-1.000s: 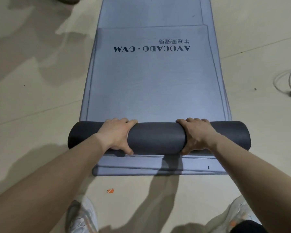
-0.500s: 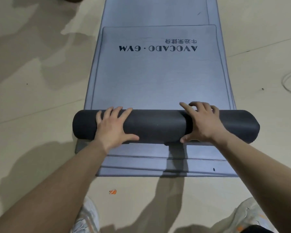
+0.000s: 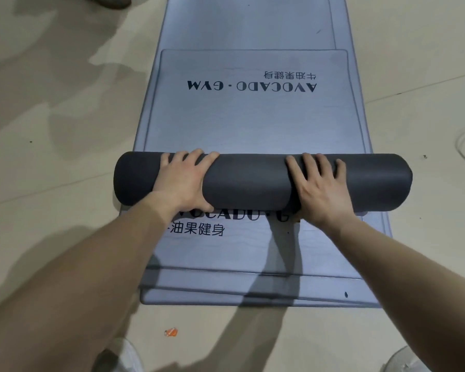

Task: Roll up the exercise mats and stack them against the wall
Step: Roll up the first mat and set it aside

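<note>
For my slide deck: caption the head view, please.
Left hand and right hand press the dark mat roll over stacked grey mats.

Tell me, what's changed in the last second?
The dark roll has been pushed forward, away from the person, uncovering a printed logo beneath. The left hand and right hand went from curling round it to pressing with flatter fingers. The flat mats and orange scrap stayed put.

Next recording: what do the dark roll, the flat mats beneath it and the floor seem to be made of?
Dark roll: matte charcoal, likely rubber or foam backing; it bends in a thick, smooth curl. Flat mats: grey-blue, faintly sheened with brushed streaks and printed lettering, possibly a polyurethane-like top. Floor: smooth beige with thin seams, tile or vinyl; cannot tell.
</note>
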